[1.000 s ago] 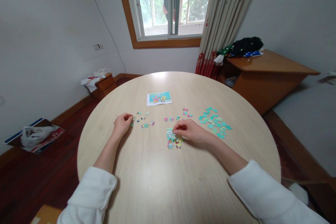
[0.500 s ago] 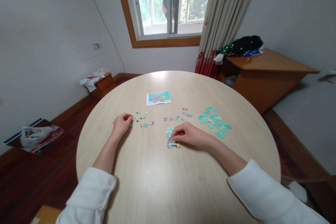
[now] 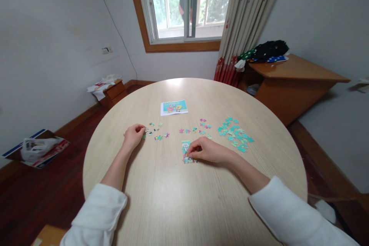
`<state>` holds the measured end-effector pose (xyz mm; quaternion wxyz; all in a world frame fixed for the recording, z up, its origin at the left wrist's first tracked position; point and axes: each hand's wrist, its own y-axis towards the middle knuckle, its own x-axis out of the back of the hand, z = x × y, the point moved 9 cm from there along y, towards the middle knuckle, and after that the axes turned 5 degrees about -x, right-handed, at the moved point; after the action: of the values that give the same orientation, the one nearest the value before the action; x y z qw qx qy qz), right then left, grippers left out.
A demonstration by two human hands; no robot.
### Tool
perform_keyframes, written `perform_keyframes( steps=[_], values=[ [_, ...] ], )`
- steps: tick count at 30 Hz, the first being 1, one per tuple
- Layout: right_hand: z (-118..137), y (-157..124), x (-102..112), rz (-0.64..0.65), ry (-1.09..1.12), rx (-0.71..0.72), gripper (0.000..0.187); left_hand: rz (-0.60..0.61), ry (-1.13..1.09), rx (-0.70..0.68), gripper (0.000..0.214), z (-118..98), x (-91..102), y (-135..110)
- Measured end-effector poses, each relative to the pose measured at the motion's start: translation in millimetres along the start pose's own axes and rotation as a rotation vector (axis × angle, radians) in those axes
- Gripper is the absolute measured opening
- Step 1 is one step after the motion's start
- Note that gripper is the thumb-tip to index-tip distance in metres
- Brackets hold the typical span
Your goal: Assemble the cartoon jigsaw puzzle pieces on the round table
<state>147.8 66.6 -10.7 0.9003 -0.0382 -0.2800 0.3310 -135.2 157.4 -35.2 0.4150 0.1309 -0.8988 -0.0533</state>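
My right hand [image 3: 209, 150] is closed in a pinch over the joined puzzle section [image 3: 186, 147], a small upright block with a pale cartoon face. Its fingertips press on a puzzle piece at the section's lower part, mostly covered by the fingers. My left hand [image 3: 134, 135] rests on the table at the left, fingers curled and pinched beside several loose puzzle pieces [image 3: 158, 138]; what they hold, if anything, is hidden. More loose pieces, pink and teal [image 3: 205, 125], lie beyond my right hand.
A printed reference picture [image 3: 174, 107] lies farther back on the round wooden table [image 3: 161, 200]. To the right is a spread heap of teal puzzle pieces [image 3: 236, 134]. Behind stand a window, a curtain [image 3: 239, 19] and a wooden desk [image 3: 300, 69] with cloths on it.
My right hand has shifted slightly down and left over the joined section, and the pale piece by its fingertips now sits more level with the block. My left hand stays put.
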Motion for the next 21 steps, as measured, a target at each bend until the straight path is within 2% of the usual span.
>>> perform_keyframes(
  steps=[21],
  values=[
    [-3.2,1.0,-2.4,0.006,-0.02,-0.001,0.02,-0.002,0.013,-0.003,0.027,-2.0,0.9,-0.4]
  ],
)
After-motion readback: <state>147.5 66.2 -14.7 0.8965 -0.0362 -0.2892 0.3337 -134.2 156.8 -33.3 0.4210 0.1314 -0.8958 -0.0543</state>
